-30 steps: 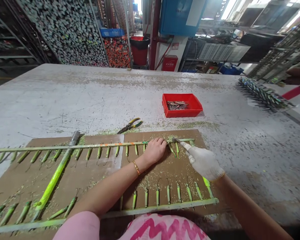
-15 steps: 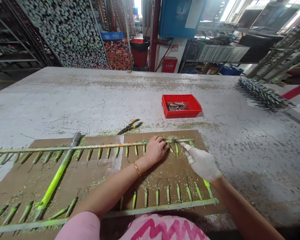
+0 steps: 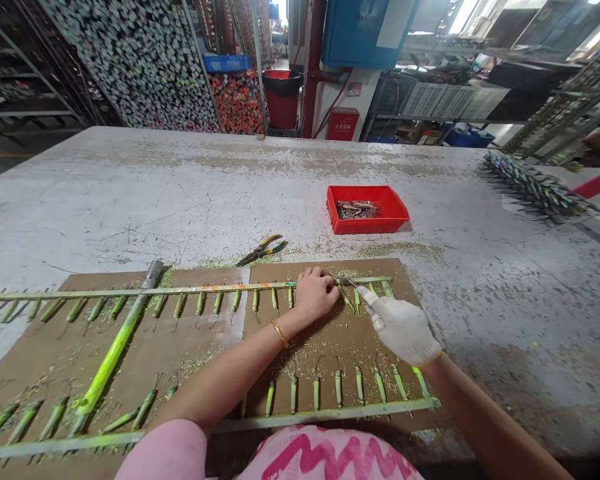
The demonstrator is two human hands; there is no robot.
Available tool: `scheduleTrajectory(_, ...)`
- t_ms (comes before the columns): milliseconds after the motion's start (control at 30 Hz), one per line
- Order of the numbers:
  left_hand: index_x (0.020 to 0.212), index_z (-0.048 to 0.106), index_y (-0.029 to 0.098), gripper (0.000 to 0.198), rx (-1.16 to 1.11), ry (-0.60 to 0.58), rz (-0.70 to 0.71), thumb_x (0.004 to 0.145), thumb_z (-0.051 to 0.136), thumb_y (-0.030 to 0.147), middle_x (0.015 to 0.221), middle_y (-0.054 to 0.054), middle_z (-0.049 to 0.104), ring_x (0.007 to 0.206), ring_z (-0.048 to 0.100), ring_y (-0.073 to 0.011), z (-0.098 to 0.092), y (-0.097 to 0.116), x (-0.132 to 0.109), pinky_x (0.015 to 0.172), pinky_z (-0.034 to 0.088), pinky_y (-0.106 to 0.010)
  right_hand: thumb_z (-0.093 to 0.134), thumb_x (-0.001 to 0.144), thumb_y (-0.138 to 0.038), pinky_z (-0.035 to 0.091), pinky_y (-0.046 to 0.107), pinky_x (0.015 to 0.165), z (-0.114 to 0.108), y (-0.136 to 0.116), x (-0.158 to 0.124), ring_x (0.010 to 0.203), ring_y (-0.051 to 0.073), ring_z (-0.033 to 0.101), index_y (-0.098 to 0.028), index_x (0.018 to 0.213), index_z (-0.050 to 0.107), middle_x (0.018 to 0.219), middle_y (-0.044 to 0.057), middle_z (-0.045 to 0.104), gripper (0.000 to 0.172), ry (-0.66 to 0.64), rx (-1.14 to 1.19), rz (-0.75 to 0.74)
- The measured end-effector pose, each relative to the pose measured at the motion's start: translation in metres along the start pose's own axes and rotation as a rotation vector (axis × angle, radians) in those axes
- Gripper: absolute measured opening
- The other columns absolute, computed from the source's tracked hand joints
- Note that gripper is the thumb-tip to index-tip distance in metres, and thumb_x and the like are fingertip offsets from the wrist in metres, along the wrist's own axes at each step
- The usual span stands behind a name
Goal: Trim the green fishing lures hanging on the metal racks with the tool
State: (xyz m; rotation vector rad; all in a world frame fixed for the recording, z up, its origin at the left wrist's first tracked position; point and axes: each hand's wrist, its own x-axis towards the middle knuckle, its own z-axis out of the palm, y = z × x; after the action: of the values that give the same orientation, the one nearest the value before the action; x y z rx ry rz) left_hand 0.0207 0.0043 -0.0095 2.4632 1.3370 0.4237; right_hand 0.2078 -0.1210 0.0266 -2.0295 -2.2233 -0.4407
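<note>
My left hand [image 3: 316,295] is bare, its fingers curled over the far bar [image 3: 173,291] of a green-coated hanging rack. What its fingertips pinch is hidden. My right hand [image 3: 406,331], in a white knitted glove, closes round a slim tool with a metal tip [image 3: 347,281]; the glove covers its handle. That tip lies at the far bar, just right of my left fingers. Below it, a green-coated piece [image 3: 349,301] slants away from the bar. Several similar pieces with wire hooks line the near bar [image 3: 325,415] too.
Brown cardboard [image 3: 200,347] strewn with green flakes lies under the rack. Beyond it are pliers [image 3: 263,251] and a red bin [image 3: 370,223] of small metal parts. A bundle of dark spiky pieces [image 3: 535,187] lies at the table's far right.
The view has shifted slightly. My left hand keeps its place on the bar, and my right hand still has the tool's tip beside it.
</note>
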Motion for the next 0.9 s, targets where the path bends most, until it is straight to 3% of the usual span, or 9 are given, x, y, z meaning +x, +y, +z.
scheduleTrajectory(67,0.077,0.072,0.022,0.024,-0.004,-0.018,-0.017,0.091,0.061,0.037,0.092,-0.006,0.063,0.096,0.054,-0.0238,-0.002,0.002,0.0,0.08,0.041,-0.038,0.054,0.093,-0.021,0.032,0.029,0.057,0.001,0.001,-0.001,0.06,0.016,0.061,-0.033,0.14,0.06,0.073,-0.002,0.071,0.049,-0.014,-0.002,0.02)
scheduleTrajectory(233,0.078,0.073,0.022,0.025,-0.009,-0.039,-0.038,0.091,0.058,0.037,0.093,-0.007,0.063,0.098,0.054,-0.0248,-0.006,0.004,0.001,0.081,0.04,-0.038,0.052,0.096,-0.026,0.038,0.03,0.065,-0.005,0.002,-0.006,0.066,0.016,0.062,-0.022,0.136,0.064,0.074,0.002,0.071,0.041,0.223,0.081,0.043)
scheduleTrajectory(400,0.078,0.073,0.023,0.024,-0.016,-0.055,-0.047,0.09,0.059,0.037,0.094,-0.007,0.063,0.098,0.054,-0.0244,-0.005,0.004,0.002,0.082,0.039,-0.038,0.053,0.091,-0.017,0.031,0.032,0.058,0.003,0.0,-0.012,0.059,0.016,0.058,-0.028,0.136,0.063,0.071,-0.002,0.069,0.048,0.079,-0.037,-0.046)
scheduleTrajectory(567,0.079,0.074,0.022,0.024,-0.017,-0.048,-0.06,0.089,0.058,0.037,0.094,-0.007,0.063,0.098,0.054,-0.0247,-0.005,0.005,0.003,0.082,0.039,-0.039,0.054,0.094,-0.025,0.036,0.031,0.065,0.004,0.001,-0.014,0.065,0.017,0.06,-0.021,0.135,0.064,0.073,0.003,0.07,0.042,0.244,-0.005,0.023)
scheduleTrajectory(733,0.079,0.074,0.023,0.024,-0.032,-0.068,-0.058,0.089,0.057,0.037,0.095,-0.007,0.064,0.098,0.054,-0.0246,-0.006,0.006,0.002,0.083,0.039,-0.039,0.051,0.09,-0.015,0.031,0.031,0.057,0.004,-0.001,-0.013,0.058,0.016,0.057,-0.027,0.134,0.065,0.07,-0.001,0.069,0.048,0.075,-0.041,-0.026)
scheduleTrajectory(900,0.079,0.073,0.022,0.023,-0.022,-0.054,-0.062,0.089,0.057,0.036,0.094,-0.007,0.063,0.098,0.054,-0.0251,-0.007,0.007,0.002,0.082,0.039,-0.04,0.054,0.093,-0.024,0.037,0.03,0.064,0.005,0.0,-0.014,0.064,0.016,0.059,-0.021,0.133,0.066,0.073,0.003,0.07,0.042,0.267,0.006,0.035)
